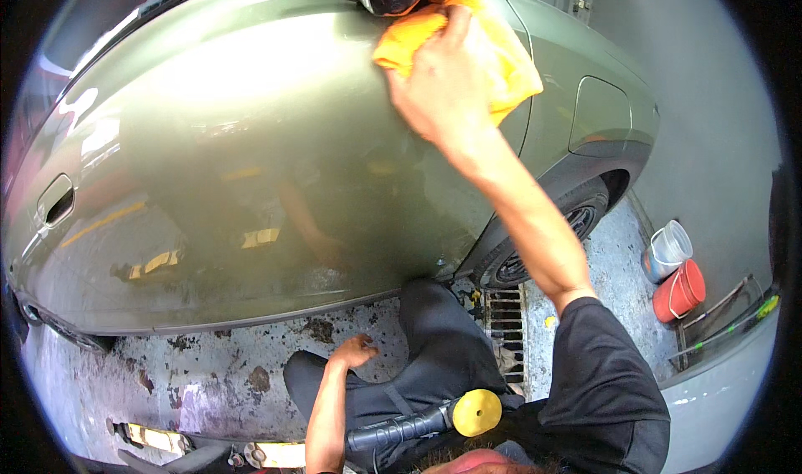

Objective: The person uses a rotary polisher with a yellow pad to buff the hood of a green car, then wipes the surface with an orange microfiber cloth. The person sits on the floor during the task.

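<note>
My right hand (443, 81) is closed around a bunched orange-yellow cloth (510, 69) and presses it to the car's side, right below the black side mirror (388, 2). The car door (276, 173) is glossy olive green and reflects lights and my arm. My left hand (355, 351) hangs low by my bent knee, away from the door, its fingers loosely apart with nothing seen in them. In front of my body is a black ribbed handle-like thing (401, 428) with a round yellow disc (476, 413) at its end.
A car wheel (576, 219) stands to the right, near a floor grate (506, 328). Farther right are a clear bucket (668, 244) and a red bucket (678, 294) by the grey wall (710, 123). Yellow-marked black equipment (154, 438) lies at the lower left. The grey floor (217, 374) is worn and patchy.
</note>
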`<control>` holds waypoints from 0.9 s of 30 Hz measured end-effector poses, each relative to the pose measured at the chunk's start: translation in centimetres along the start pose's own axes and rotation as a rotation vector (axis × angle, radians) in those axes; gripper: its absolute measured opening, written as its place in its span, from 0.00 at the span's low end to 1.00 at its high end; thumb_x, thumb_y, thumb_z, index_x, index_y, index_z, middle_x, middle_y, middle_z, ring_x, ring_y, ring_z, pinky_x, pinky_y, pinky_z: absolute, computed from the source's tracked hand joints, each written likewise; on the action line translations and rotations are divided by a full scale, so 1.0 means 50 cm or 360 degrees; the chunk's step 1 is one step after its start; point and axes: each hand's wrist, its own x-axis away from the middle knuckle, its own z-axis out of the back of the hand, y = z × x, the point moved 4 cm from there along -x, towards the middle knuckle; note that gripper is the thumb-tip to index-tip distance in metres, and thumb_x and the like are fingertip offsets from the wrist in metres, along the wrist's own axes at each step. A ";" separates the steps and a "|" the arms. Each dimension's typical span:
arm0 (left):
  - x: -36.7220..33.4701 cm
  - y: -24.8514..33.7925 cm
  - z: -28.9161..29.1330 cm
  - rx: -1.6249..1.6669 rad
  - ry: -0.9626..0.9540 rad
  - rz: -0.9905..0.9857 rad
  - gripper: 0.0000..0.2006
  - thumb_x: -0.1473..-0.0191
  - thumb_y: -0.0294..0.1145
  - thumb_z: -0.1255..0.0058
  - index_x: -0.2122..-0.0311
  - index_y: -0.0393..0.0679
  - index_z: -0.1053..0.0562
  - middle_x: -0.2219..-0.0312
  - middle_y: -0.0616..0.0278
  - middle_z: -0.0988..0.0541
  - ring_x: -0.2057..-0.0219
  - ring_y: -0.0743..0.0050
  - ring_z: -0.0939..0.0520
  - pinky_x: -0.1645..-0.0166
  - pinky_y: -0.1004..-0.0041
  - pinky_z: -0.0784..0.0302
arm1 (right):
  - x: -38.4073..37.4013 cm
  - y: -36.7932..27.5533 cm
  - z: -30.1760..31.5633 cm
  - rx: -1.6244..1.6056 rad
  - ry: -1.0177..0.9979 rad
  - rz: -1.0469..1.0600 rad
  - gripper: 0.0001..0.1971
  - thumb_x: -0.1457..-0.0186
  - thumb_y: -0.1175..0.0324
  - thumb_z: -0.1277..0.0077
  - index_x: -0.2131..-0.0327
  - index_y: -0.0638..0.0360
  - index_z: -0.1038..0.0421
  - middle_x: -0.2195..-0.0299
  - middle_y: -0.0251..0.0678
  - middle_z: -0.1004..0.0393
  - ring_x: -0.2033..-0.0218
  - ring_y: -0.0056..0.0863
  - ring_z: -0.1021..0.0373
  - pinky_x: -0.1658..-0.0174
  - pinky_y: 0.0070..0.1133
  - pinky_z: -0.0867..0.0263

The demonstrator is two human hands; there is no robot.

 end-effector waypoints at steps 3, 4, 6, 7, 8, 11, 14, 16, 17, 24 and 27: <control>-0.021 -0.005 -0.008 0.0047 -0.0089 -0.0034 0.37 0.42 0.55 0.35 0.34 0.40 0.26 0.45 0.43 0.15 0.41 0.47 0.15 0.38 0.59 0.22 | -0.015 -0.091 0.004 0.0137 -0.0067 0.0030 0.36 0.39 0.39 0.49 0.58 0.73 0.17 0.52 0.61 0.25 0.46 0.55 0.33 0.34 0.48 0.43; -0.038 -0.024 -0.017 0.0047 -0.0079 -0.0060 0.37 0.41 0.55 0.35 0.35 0.40 0.26 0.45 0.43 0.15 0.42 0.48 0.15 0.38 0.59 0.22 | -0.022 -0.107 0.013 0.0122 -0.0048 0.0027 0.36 0.39 0.39 0.49 0.59 0.73 0.17 0.53 0.61 0.25 0.46 0.55 0.33 0.34 0.48 0.44; -0.062 -0.038 -0.026 0.0052 -0.0058 -0.0123 0.35 0.41 0.53 0.34 0.36 0.39 0.25 0.47 0.43 0.14 0.42 0.48 0.15 0.38 0.59 0.22 | -0.029 -0.114 0.023 0.0098 -0.0006 0.0028 0.35 0.39 0.39 0.49 0.60 0.72 0.17 0.53 0.61 0.25 0.47 0.56 0.33 0.34 0.49 0.44; -0.064 -0.041 -0.028 0.0056 -0.0091 -0.0087 0.35 0.41 0.53 0.34 0.36 0.40 0.25 0.46 0.43 0.15 0.42 0.48 0.15 0.38 0.59 0.22 | -0.018 -0.107 0.035 0.0008 -0.0024 0.0062 0.31 0.41 0.45 0.42 0.56 0.72 0.18 0.53 0.56 0.25 0.46 0.53 0.32 0.35 0.50 0.43; -0.063 -0.046 -0.031 0.0061 -0.0123 -0.0049 0.35 0.41 0.54 0.34 0.36 0.40 0.24 0.46 0.43 0.15 0.42 0.48 0.15 0.38 0.59 0.22 | -0.004 -0.097 0.039 -0.0477 0.0050 0.0148 0.28 0.42 0.49 0.41 0.55 0.71 0.19 0.54 0.53 0.25 0.47 0.51 0.30 0.38 0.48 0.40; -0.072 -0.054 -0.025 0.0021 -0.0198 -0.0005 0.34 0.41 0.54 0.34 0.37 0.40 0.24 0.45 0.43 0.15 0.41 0.48 0.16 0.38 0.59 0.22 | 0.033 -0.041 0.037 -0.1785 0.0017 0.0518 0.20 0.43 0.63 0.36 0.49 0.62 0.20 0.50 0.40 0.23 0.45 0.40 0.24 0.42 0.43 0.30; -0.072 -0.038 -0.010 -0.0183 -0.0172 0.0029 0.35 0.41 0.57 0.35 0.36 0.42 0.24 0.43 0.42 0.17 0.39 0.47 0.18 0.36 0.58 0.23 | 0.084 0.079 0.068 -0.1366 0.0466 0.0838 0.26 0.47 0.61 0.30 0.45 0.57 0.19 0.48 0.40 0.21 0.46 0.43 0.22 0.39 0.40 0.30; -0.066 -0.039 -0.014 -0.0236 -0.0107 0.0042 0.36 0.41 0.59 0.35 0.36 0.43 0.24 0.43 0.42 0.17 0.38 0.47 0.18 0.36 0.57 0.24 | 0.114 0.126 0.079 -0.1290 0.0868 0.0532 0.24 0.48 0.65 0.29 0.46 0.51 0.17 0.47 0.39 0.21 0.43 0.44 0.22 0.38 0.40 0.30; -0.060 -0.042 -0.016 -0.0233 -0.0097 0.0062 0.37 0.42 0.59 0.36 0.36 0.43 0.24 0.43 0.42 0.17 0.38 0.46 0.18 0.35 0.57 0.24 | 0.124 0.145 0.085 -0.1165 0.0812 0.0671 0.23 0.48 0.66 0.29 0.46 0.48 0.16 0.47 0.38 0.21 0.44 0.44 0.21 0.38 0.41 0.29; -0.013 -0.007 -0.002 -0.0212 -0.0087 0.0078 0.38 0.43 0.58 0.38 0.34 0.43 0.26 0.44 0.45 0.16 0.40 0.44 0.17 0.36 0.57 0.23 | 0.118 0.160 0.057 -0.0513 -0.0026 0.1067 0.34 0.48 0.57 0.37 0.34 0.36 0.25 0.31 0.36 0.30 0.31 0.39 0.34 0.27 0.41 0.44; -0.014 -0.010 0.006 -0.0147 -0.0080 0.0055 0.38 0.43 0.57 0.38 0.34 0.43 0.26 0.46 0.45 0.15 0.41 0.44 0.16 0.37 0.57 0.23 | 0.126 0.097 0.058 -0.0534 -0.0139 0.0973 0.41 0.50 0.58 0.36 0.30 0.32 0.31 0.31 0.34 0.32 0.31 0.37 0.34 0.29 0.43 0.42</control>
